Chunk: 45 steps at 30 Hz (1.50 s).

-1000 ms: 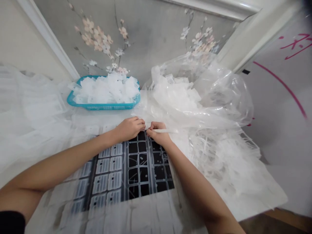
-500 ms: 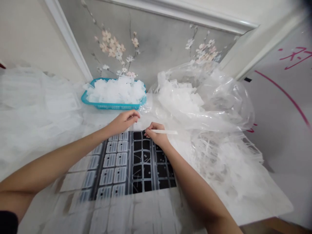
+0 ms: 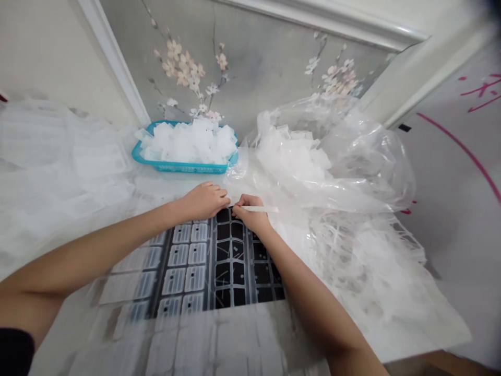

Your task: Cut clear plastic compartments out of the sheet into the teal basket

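Observation:
My right hand (image 3: 252, 213) is closed around a slim white pen-like tool (image 3: 266, 209), its tip lowered to the far end of a translucent plastic frame (image 3: 249, 271) of square openings over a black surface. Right beside it, my left hand (image 3: 206, 200) has its fingers bent together at the frame's far edge; whatever they pinch is too small to make out. Left of the frame's open squares, translucent rectangular pieces (image 3: 175, 281), each with a small dark dot, sit in rows. Thin strips lie in some of the open squares.
A blue basket (image 3: 188, 167) heaped with white plastic pieces stands behind my hands. A clear bag (image 3: 368, 172) of similar pieces lies right of it. Stripped plastic frames (image 3: 360, 266) pile up at the right, and stacked translucent sheets (image 3: 58, 172) at the left. A whiteboard (image 3: 450, 209) borders the right side.
My left hand has come down and right to the frame's far edge, its fingers drawn together beside my right hand. My right hand keeps the white tool in nearly the same place.

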Each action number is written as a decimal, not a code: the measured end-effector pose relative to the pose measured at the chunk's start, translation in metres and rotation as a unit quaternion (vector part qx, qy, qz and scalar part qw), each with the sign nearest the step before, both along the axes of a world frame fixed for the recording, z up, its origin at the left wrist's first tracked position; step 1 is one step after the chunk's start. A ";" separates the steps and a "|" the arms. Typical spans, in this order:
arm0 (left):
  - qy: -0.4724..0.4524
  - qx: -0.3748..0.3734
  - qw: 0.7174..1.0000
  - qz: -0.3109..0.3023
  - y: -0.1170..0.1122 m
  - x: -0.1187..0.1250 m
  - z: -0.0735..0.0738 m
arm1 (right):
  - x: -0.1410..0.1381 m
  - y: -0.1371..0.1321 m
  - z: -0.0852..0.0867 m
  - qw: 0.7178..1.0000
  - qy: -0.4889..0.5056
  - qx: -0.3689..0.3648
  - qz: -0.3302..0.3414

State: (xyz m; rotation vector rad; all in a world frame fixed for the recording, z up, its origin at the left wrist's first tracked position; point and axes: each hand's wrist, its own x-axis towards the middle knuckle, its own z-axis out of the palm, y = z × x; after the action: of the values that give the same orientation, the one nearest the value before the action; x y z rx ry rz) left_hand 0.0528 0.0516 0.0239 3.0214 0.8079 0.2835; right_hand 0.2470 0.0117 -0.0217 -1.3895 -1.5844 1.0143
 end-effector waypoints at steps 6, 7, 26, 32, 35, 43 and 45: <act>-0.544 -0.168 0.797 0.203 0.018 -0.005 0.018 | -0.003 0.000 0.007 0.999 -0.044 0.007 -0.004; -0.609 -0.177 0.739 0.227 0.016 -0.007 0.026 | -0.003 -0.002 0.008 0.999 -0.052 0.012 -0.004; -0.628 -0.539 0.555 0.084 -0.129 -0.023 0.058 | -0.014 -0.096 0.115 0.898 -0.085 0.418 0.107; -0.576 -0.490 0.638 0.143 -0.143 -0.033 0.033 | -0.030 -0.116 0.093 0.880 -0.166 0.424 0.134; -0.552 -0.439 0.686 0.180 -0.147 -0.034 0.017 | -0.031 -0.114 0.071 0.902 -0.129 0.388 0.136; -0.491 -0.199 0.826 0.193 -0.146 -0.042 -0.002 | -0.024 -0.110 0.037 0.950 -0.069 0.232 0.197; -0.413 -0.112 0.888 0.168 -0.147 -0.040 -0.006 | -0.024 -0.109 0.036 0.952 -0.063 0.222 0.200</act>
State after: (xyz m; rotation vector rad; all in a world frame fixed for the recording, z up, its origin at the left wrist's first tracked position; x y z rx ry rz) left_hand 0.0124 -0.0957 0.0179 2.1651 1.1176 1.2550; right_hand 0.2226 -0.0977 0.0142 -0.8575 -2.0900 0.7303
